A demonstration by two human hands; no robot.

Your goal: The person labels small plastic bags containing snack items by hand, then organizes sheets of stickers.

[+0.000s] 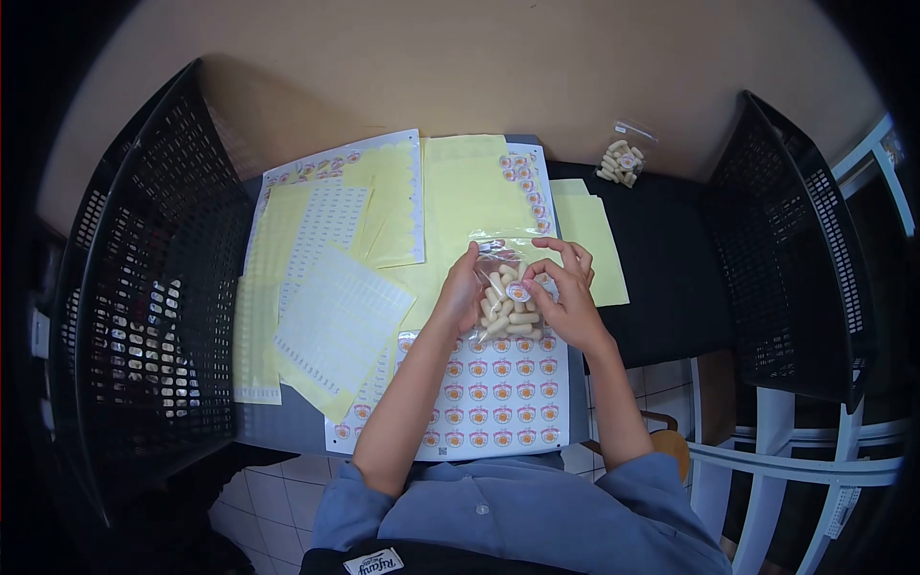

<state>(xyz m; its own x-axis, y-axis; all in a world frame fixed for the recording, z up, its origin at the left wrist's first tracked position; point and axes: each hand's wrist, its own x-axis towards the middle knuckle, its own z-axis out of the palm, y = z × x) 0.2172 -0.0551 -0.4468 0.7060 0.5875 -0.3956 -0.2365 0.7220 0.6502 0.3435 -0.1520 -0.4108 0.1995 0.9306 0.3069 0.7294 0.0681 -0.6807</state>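
A clear plastic bag (497,317) filled with pale, capsule-shaped pieces is in front of me, above the sticker sheets. My left hand (460,293) grips the bag along its left side. A round sticker (518,291) with a coloured print lies against the front of the bag. The thumb and index finger of my right hand (563,293) are pinched at the sticker's right edge, with the other fingers curled above. Under the bag lies a white sheet (501,392) with rows of the same round stickers.
Yellow backing sheets (465,182) and a white label sheet (345,302) overlap on the table. A second filled bag (623,161) lies at the back right on a black surface. Black perforated baskets stand at the left (144,287) and right (791,249).
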